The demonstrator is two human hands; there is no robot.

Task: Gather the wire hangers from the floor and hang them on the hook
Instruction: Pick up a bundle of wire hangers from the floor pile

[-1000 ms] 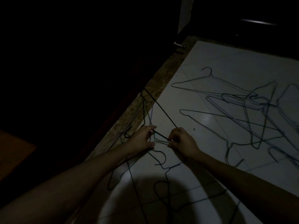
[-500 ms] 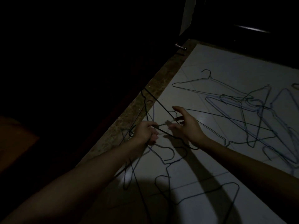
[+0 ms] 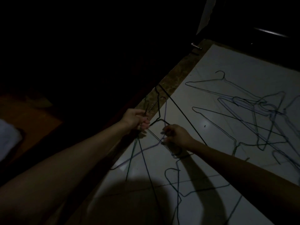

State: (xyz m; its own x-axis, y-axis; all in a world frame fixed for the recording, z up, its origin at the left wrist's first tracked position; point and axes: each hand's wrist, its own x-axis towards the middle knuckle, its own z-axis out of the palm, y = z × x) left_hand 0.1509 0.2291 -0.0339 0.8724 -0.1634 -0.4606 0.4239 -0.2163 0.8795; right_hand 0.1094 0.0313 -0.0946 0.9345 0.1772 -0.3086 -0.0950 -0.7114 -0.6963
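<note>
Our left hand [image 3: 137,120] is curled tight around a small bunch of wire hangers [image 3: 158,109], gripping them near their necks so that their hooks stand up past our knuckles and their long sides trail down toward us over the floor edge. Our right hand [image 3: 177,135], just beside it, has its fingers bent onto a pale blue hanger [image 3: 164,114] where it crosses a dark one; it looks like a pinch on the wire, though the dim light keeps us from being sure which strand it holds. Directly under and in front of our arms, another loose hanger [image 3: 177,181] lies flat on the white tiled floor [image 3: 227,65]. Further to the right a tangled heap of hangers [image 3: 266,114] sprawls across the tiles, several overlapping, with one single hanger [image 3: 222,79] lying apart at the far side. A speckled stone threshold [image 3: 178,75] runs along the left of the tiles, and beyond it everything is dark. We see no hook for hanging anywhere in view. We judge the job to be early: only a few hangers are collected in our left hand, most remain on the floor, and none is hung yet.
</note>
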